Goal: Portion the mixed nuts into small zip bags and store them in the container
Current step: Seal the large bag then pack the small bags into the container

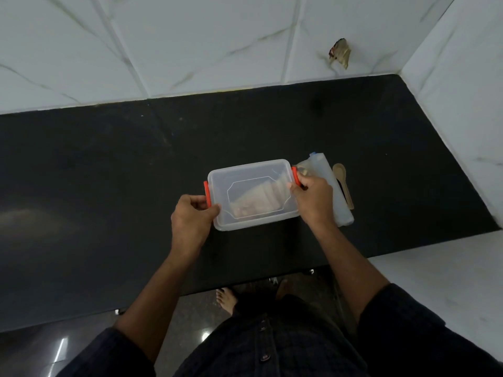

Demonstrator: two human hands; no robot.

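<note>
Black counter (109,186): our left hand (190,216) and right hand (313,200) pinch the box (253,194) clips at 9 and 3; a half-latched clip could pop open.

Head view, single camera: worn on the person's head, looking forward and steeply down over both forearms onto the black counter (109,164). Tiled wall beyond the counter's far edge, second wall at its right end. Counter at arm's reach. Wide-angle, edges bowed.
</note>
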